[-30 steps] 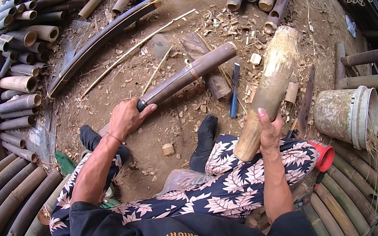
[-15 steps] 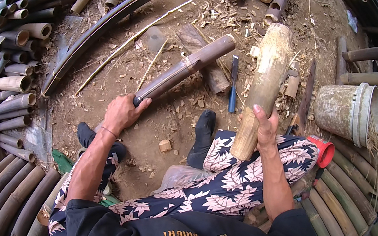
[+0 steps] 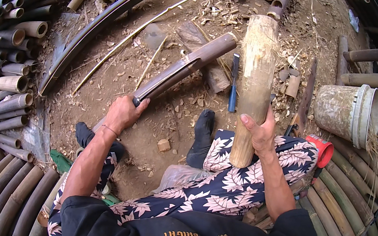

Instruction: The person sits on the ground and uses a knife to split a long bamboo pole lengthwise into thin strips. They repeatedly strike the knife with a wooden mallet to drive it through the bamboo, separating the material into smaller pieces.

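Observation:
My left hand (image 3: 123, 116) is closed round the lower end of a brown bamboo tube (image 3: 185, 67), which slants up to the right and has a long cut along its upper part. By that thumb a small dark end sticks out against the bamboo; I cannot make out what it belongs to. In my right hand (image 3: 260, 132) is a thick wooden mallet (image 3: 259, 55), gripped by its narrower handle, with the wide, battered head pointing away from me. Between the bamboo and the mallet, a blue-handled chisel (image 3: 234, 85) lies on the ground.
A wood block (image 3: 213, 74) lies under the bamboo tube. To the right are a handsaw (image 3: 303, 102), a dirty white bucket (image 3: 342, 111) and a red container (image 3: 321, 151). Split bamboo (image 3: 94, 39) and stacked tubes (image 3: 12, 83) are on the left. Shavings litter the dirt.
The mallet has moved left and slightly toward me in my right hand and now stands more upright. The bamboo tube has turned slightly about its length, showing more of its cut; my left hand keeps its place.

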### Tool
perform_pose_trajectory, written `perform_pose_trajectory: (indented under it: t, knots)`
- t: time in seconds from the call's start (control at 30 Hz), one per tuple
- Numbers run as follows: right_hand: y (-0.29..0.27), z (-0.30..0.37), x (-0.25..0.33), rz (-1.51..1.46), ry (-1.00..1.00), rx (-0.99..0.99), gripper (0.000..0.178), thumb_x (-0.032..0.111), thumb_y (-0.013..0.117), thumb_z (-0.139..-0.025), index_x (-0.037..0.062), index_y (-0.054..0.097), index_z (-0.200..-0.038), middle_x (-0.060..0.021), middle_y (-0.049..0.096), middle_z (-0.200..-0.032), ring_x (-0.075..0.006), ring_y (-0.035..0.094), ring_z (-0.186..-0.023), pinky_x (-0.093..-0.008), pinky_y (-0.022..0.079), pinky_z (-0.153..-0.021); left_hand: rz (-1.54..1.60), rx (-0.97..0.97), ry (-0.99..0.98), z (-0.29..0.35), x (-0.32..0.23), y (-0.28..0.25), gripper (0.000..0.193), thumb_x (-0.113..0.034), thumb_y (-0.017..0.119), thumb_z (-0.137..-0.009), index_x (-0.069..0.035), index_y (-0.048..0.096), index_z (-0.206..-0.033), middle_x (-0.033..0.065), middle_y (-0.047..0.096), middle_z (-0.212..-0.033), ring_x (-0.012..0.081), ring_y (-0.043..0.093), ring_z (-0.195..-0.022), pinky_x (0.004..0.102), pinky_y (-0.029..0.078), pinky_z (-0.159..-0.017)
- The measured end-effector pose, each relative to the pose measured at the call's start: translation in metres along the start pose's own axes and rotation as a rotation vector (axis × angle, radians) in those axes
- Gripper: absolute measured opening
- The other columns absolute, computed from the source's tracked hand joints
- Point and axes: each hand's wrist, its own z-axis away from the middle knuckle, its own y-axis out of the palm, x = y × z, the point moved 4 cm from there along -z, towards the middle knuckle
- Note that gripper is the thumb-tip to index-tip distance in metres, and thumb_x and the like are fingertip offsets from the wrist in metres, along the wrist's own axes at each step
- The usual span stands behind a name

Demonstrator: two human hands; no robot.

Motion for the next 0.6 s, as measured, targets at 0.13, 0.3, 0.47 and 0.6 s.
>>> perform_pose_trajectory:
  t: [0.13,0.3,0.47,0.6]
  knots:
    - [0.025,-0.004,0.023,0.227,-0.199,-0.016,0.091,0.031,0.082,-0.078,-0.0050,0.034,-0.146,-0.0202,0.061,-0.126,-0.0283,0.060,-0.118,-0.0383,0.045,-0.106,-0.088,0.060,-0.011,0.002,-0.012,-0.027,0.063,-0.056,0.061,-0.091,0.006,0.072,-0.086,0.0320,0.068,-0.086,0.0451,0.069,-0.087,0.0510,0.054,-0.081]
    - [0.025,-0.036,0.035,0.625,0.057,0.245,0.107,0.032,0.085,-0.072,-0.0051,0.025,-0.153,-0.0286,0.053,-0.138,-0.0378,0.056,-0.126,-0.0420,0.043,-0.111,-0.129,0.061,0.035,-0.004,-0.010,-0.038,0.065,-0.055,0.060,-0.091,0.009,0.072,-0.088,0.0327,0.068,-0.086,0.0453,0.070,-0.088,0.0507,0.054,-0.082]
    - [-0.001,-0.058,0.115,0.049,-0.464,-0.270,0.081,0.035,0.075,-0.082,-0.0014,0.035,-0.142,-0.0220,0.056,-0.120,-0.0293,0.067,-0.094,-0.0393,0.061,-0.084,-0.146,0.060,0.011,0.005,-0.016,-0.045,0.066,-0.056,0.060,-0.090,0.008,0.072,-0.090,0.0318,0.069,-0.088,0.0460,0.070,-0.088,0.0497,0.055,-0.082]
    - [0.026,-0.033,0.015,0.452,-0.519,-0.215,0.090,0.034,0.076,-0.082,-0.0038,0.027,-0.148,-0.0239,0.051,-0.126,-0.0376,0.061,-0.109,-0.0478,0.050,-0.104,-0.147,0.052,0.035,0.005,-0.028,-0.052,0.064,-0.055,0.060,-0.091,0.008,0.073,-0.089,0.0311,0.070,-0.089,0.0457,0.070,-0.087,0.0492,0.056,-0.082]
